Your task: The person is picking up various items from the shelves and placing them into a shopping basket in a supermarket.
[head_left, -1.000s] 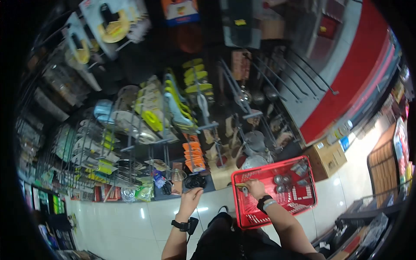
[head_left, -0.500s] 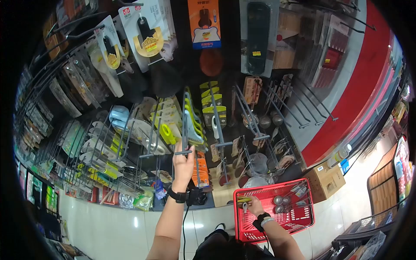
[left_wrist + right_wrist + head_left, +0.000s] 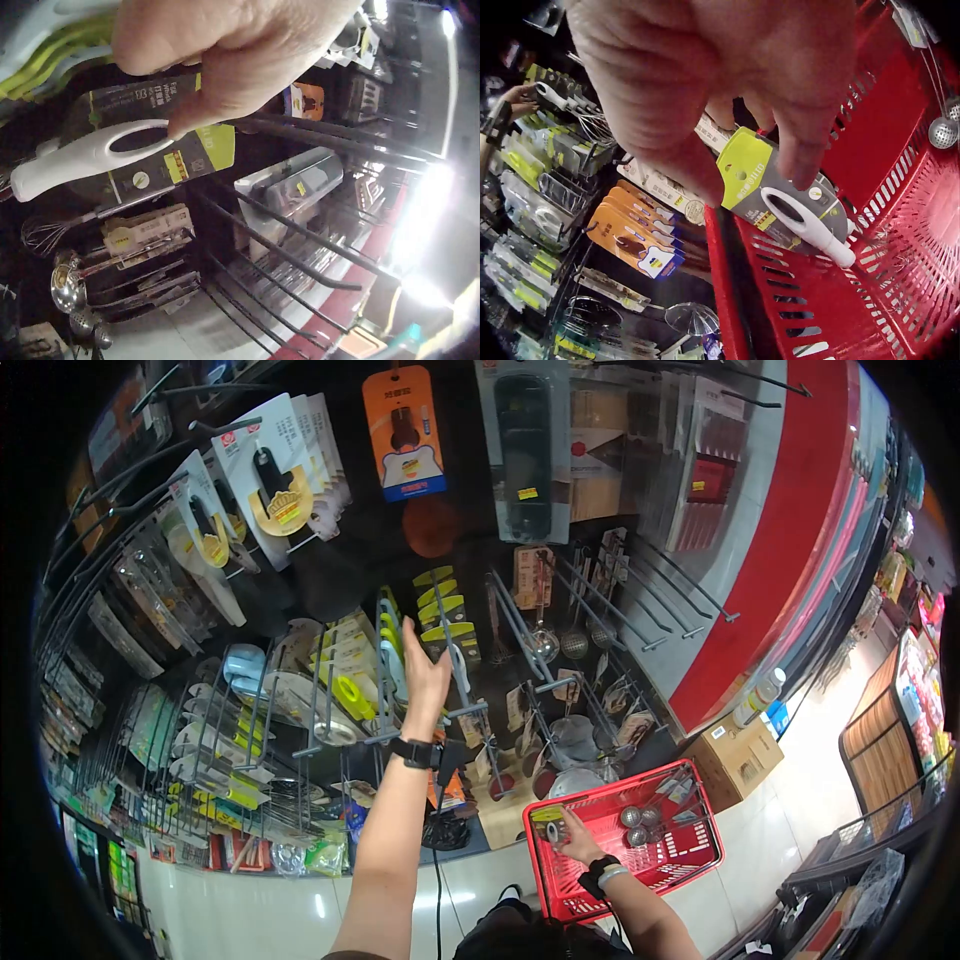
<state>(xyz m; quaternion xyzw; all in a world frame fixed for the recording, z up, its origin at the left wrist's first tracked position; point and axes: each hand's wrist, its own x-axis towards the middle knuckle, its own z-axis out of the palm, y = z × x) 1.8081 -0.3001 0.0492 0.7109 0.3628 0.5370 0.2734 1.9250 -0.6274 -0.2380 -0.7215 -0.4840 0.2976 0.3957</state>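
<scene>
Reaching up among the hanging rows, my left hand [image 3: 428,685] has its fingers stretched out and the thumb apart. In the left wrist view, the thumb tip is right at the white looped handle of a carded egg whisk [image 3: 67,166] hanging from a hook. Low on the right, my right hand [image 3: 578,842] is inside a red shopping basket [image 3: 555,888]. It pinches another carded egg whisk [image 3: 799,221], with a grey and green card and white handle; its wires point down into the basket. Several perforated metal ladles [image 3: 636,822] lie deeper in the basket.
Metal hooks [image 3: 690,625] jut out from the rack at right. Orange carded tools [image 3: 634,232] hang below the whisks. Skimmers and strainers [image 3: 572,740] hang just behind the basket, and a cardboard box [image 3: 735,758] stands on the floor beside it.
My left hand has risen from low in front of the rack, past the hook ends, to the green-carded whisks. The right hand stays in the basket with its whisk.
</scene>
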